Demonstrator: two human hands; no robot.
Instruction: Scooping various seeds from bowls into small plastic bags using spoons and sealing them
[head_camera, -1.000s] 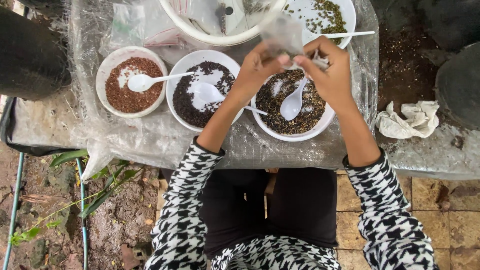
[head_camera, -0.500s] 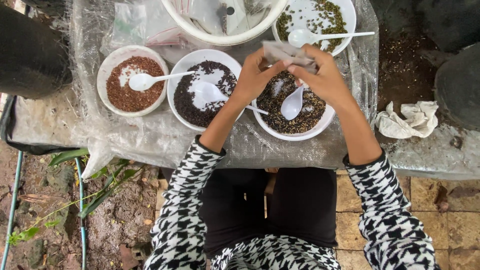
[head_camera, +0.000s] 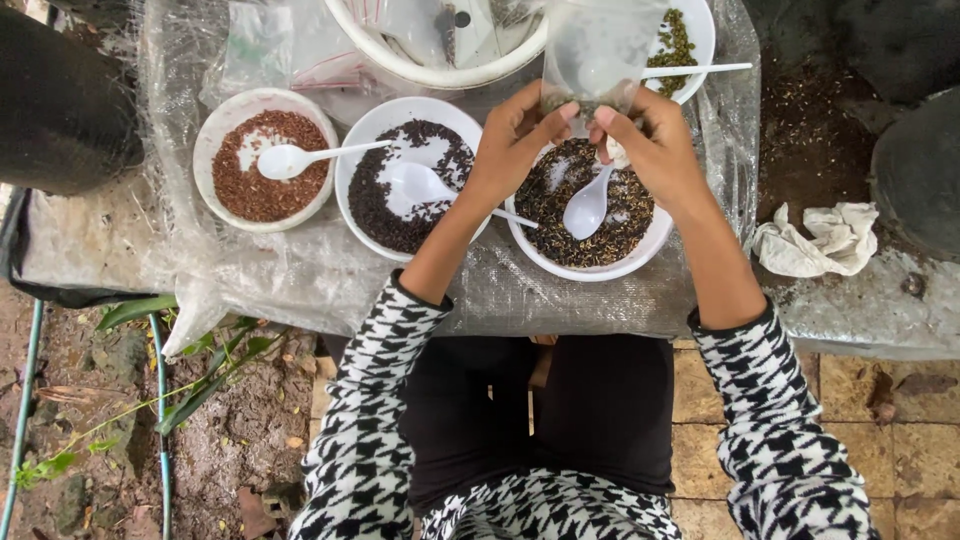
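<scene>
Left hand (head_camera: 515, 140) and right hand (head_camera: 655, 150) raised together above the worktop (head_camera: 600, 300), fingers of both pinched closed on the lower edge of a small clear plastic bag (head_camera: 598, 55). Bag upright, open mouth toward the far side, thin and see-through, slightly crumpled, a faint dark trace near its bottom; contents otherwise too blurred to tell. Directly beneath the hands, a white bowl of dark mixed seed (head_camera: 592, 215) with a white plastic spoon (head_camera: 588, 205) resting in it. Just to its left, a white bowl of black seed (head_camera: 400, 180) holding a second white spoon (head_camera: 420, 185); farther left, a white bowl of reddish-brown seed (head_camera: 265, 160) with a third spoon (head_camera: 300, 158). Behind, a large white basin (head_camera: 430, 40) and a bowl of greenish seed (head_camera: 685, 35). Clear plastic sheet (head_camera: 560, 300) spread under all bowls. Crumpled white cloth (head_camera: 815, 240) well to the right.
</scene>
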